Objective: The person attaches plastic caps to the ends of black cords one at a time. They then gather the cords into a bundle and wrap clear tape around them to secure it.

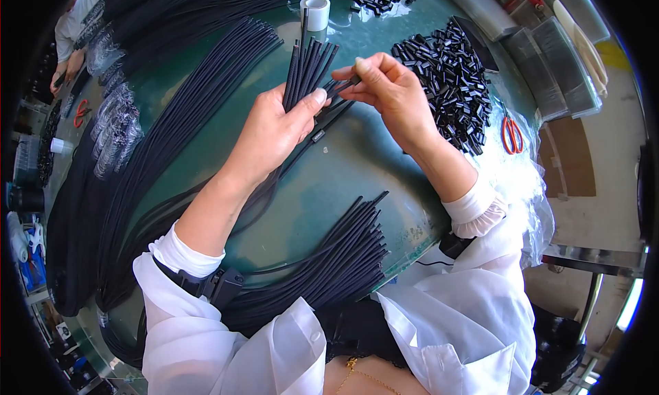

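My left hand (271, 130) is closed round a bunch of thin black cords (307, 69), whose cut ends stand up above the thumb. Just to the right, my right hand (391, 86) pinches a small black sleeve (354, 80) between thumb and fingers, at the end of a cord. Whether the cord runs inside it is too small to tell. Below the left hand, a black sleeve (317, 136) sits on another cord. A large heap of short black sleeves (446, 79) lies beyond my right wrist. Nearest me, a thick bundle of black cords (343, 251) rests on the green table (336, 165).
Long black cord bundles (206, 72) cover the table's left side. A white roll (315, 13) stands at the back. Red-handled scissors (512, 135) and clear plastic film (525, 196) lie right, below clear boxes (542, 72). Another person's hands (66, 72) show at far left.
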The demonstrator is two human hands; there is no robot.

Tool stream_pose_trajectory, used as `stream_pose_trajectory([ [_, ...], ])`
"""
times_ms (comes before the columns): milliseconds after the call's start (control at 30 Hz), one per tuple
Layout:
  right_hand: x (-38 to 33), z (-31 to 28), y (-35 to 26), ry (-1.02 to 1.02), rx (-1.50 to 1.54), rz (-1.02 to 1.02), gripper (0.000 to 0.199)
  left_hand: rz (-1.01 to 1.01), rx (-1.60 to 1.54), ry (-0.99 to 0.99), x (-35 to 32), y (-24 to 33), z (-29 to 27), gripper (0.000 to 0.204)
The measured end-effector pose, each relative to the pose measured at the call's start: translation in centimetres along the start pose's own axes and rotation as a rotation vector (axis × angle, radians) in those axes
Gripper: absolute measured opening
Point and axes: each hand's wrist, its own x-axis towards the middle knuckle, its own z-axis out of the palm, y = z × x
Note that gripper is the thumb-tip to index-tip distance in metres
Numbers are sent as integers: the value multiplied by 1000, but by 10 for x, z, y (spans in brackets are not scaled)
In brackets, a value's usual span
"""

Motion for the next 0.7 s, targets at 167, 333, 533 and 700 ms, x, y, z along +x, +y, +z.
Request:
stream_pose_trajectory([
  [167, -8, 3, 5, -128, -207, -36, 18, -51, -59, -58, -3, 7, 1, 19],
  [333, -9, 6, -2, -204, -9, 79, 18, -27, -150, -78, -2, 3, -5, 24],
  [533, -14, 10, 1, -300, -54, 14, 21, -93, -209, -79, -2, 8, -1, 26],
  [700, -15, 6, -10, -199, -364, 3, 21, -151, -86, -136, 4, 2, -16, 28],
])
